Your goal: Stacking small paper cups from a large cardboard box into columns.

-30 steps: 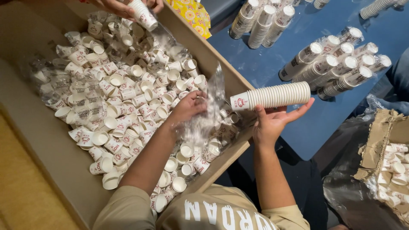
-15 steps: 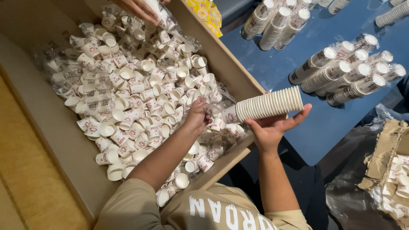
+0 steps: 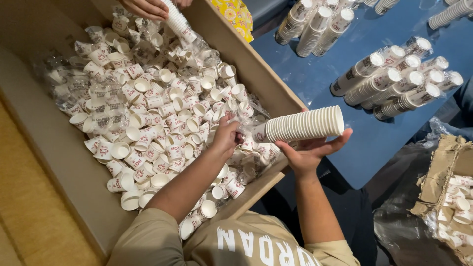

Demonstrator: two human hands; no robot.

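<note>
Wrapped sleeves of stacked white paper cups lie on the blue bench at two o'clock. A torn brown cardboard carton sits at four o'clock; a yellow patterned packet lies at twelve.

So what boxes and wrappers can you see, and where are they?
Big box: left, brown cardboard, full of loose white-and-red cups.
Wrapped cup stacks: right, on blue table, clear plastic sleeves.
Torn box: far right, brown cardboard.
Yellow packet: top, behind the big box.
</note>
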